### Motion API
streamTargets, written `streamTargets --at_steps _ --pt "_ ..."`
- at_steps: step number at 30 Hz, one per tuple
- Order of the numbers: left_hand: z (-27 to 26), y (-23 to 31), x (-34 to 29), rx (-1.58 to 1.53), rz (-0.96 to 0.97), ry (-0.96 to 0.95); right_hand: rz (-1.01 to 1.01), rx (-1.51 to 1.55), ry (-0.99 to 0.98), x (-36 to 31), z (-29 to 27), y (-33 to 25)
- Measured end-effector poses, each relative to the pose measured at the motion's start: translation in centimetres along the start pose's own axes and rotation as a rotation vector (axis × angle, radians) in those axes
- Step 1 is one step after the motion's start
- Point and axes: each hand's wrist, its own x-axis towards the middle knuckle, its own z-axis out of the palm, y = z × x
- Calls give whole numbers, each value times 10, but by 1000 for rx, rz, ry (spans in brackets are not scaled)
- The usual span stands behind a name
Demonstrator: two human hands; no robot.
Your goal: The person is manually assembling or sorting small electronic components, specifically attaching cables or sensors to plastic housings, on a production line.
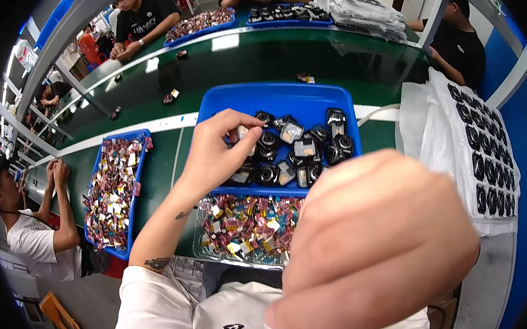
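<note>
My left hand (222,146) reaches over a blue tray (222,97), its thumb and forefinger tips brought together. Whether a small part sits between those tips cannot be made out. Inside the tray lie several black watch-like cases (268,141), some showing a pale or silvery inner piece. Close to the camera, my right hand (382,242) looms large and slightly blurred. Its fingers are curled in, and whatever they hold is hidden. Partly behind this hand, a clear tray (205,254) full of small circuit pieces in pink, yellow, white and blue stands nearer to me.
Left of me stands a long blue tray (147,142) heaped with similar small pieces. Black cases fill white sheets (482,143) stacked at the right. Beyond runs a green conveyor belt (238,62) with scattered parts. Co-workers sit across it and at the left. Metal posts frame the bench.
</note>
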Motion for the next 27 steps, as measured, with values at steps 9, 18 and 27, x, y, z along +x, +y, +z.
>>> streamTargets --at_steps 9,18,27 --pt "-15 7 -61 38 189 -471 282 -473 -165 -8 -11 23" --pt "-13 16 -57 -135 187 -564 542 -523 -330 -7 -2 40" --pt "-44 53 -3 -274 331 -196 461 -372 -251 -4 -15 46"
